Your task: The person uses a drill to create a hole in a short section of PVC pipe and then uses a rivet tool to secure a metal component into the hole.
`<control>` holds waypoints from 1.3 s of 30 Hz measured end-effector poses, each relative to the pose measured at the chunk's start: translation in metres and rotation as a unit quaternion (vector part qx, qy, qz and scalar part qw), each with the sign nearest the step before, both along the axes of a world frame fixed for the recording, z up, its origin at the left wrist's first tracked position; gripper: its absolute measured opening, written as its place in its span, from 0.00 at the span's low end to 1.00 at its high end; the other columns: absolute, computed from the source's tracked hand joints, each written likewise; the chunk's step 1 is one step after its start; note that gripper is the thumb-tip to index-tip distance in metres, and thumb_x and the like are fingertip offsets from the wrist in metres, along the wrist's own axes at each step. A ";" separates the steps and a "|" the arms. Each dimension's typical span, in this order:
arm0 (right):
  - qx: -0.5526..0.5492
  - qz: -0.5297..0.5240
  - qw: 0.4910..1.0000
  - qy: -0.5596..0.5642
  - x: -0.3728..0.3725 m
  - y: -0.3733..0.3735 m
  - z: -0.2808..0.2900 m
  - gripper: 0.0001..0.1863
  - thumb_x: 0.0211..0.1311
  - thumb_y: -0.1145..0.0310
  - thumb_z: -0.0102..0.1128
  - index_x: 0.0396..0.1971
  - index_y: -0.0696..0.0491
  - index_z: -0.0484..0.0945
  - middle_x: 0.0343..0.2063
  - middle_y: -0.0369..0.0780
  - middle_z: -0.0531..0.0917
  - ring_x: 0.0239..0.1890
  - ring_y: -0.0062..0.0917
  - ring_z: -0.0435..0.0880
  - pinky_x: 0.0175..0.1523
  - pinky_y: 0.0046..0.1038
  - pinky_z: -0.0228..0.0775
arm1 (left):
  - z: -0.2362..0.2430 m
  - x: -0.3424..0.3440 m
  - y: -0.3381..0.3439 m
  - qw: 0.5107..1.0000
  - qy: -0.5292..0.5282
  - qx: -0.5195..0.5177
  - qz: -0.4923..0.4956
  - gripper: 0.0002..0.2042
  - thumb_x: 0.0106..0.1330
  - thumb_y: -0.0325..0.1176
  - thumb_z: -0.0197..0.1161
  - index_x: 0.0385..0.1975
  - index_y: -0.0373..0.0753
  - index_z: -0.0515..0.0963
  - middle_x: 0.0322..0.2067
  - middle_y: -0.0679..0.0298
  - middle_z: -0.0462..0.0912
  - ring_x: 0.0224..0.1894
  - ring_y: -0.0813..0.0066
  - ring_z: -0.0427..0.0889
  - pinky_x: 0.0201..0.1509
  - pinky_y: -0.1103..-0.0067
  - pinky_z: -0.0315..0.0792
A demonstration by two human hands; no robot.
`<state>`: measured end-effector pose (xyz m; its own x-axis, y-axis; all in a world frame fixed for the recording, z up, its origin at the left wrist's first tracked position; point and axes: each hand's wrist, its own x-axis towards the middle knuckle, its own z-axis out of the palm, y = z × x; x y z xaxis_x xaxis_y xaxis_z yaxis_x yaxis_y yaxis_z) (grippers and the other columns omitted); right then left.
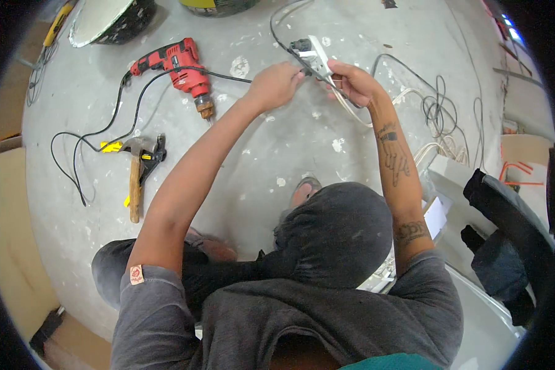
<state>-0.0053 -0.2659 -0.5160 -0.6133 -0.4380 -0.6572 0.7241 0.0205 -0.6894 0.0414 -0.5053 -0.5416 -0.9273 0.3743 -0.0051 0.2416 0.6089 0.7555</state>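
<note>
Out in front, my right hand (354,86) is closed on a white power strip (318,57), held tilted just above the floor. A black plug (301,45) sits at its far left side, with a dark cord running across the strip. My left hand (276,85) is closed close to the strip's left side. The black power cord (228,77) of the red drill (182,66) runs into it; the cord's end is mostly hidden by the fingers. Left of my hands, the drill lies on the floor, its chuck pointing toward me.
A wooden-handled hammer (135,185) lies left beside a black-and-yellow tool (154,154). A white-lined bucket (114,21) stands at the far left. Loose cables (439,111) coil on the right, near dark cloth (505,246). The grey floor (246,160) is paint-spotted.
</note>
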 end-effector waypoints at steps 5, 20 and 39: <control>0.069 0.032 0.997 0.009 0.003 -0.009 0.012 0.22 0.71 0.58 0.54 0.59 0.55 0.71 0.43 0.37 0.79 0.37 0.20 0.79 0.43 0.28 0.82 | 0.015 -0.002 0.000 0.999 0.004 -0.051 -0.003 0.14 0.72 0.39 0.50 0.39 0.36 0.80 0.42 0.50 0.82 0.44 0.47 0.81 0.47 0.56 0.74; 0.022 -0.026 0.999 0.000 0.014 -0.010 -0.009 0.21 0.74 0.59 0.49 0.59 0.56 0.71 0.43 0.37 0.79 0.39 0.17 0.80 0.40 0.28 0.86 | 0.017 0.010 0.010 0.992 0.034 -0.125 -0.008 0.10 0.60 0.29 0.56 0.39 0.38 0.80 0.40 0.51 0.82 0.40 0.51 0.84 0.43 0.59 0.78; 0.088 0.033 0.995 0.030 0.023 -0.024 0.015 0.28 0.69 0.55 0.59 0.61 0.57 0.72 0.37 0.33 0.75 0.35 0.17 0.74 0.42 0.29 0.84 | 0.004 0.010 0.009 0.997 0.004 0.036 0.075 0.10 0.66 0.34 0.56 0.37 0.37 0.83 0.29 0.46 0.83 0.35 0.46 0.82 0.40 0.59 0.74</control>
<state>0.0175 -0.2899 -0.5007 -0.6274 -0.3607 -0.6902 0.6748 0.1906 -0.7130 0.0518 -0.4967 -0.5374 -0.9726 0.2312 0.0252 0.1593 0.5831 0.7966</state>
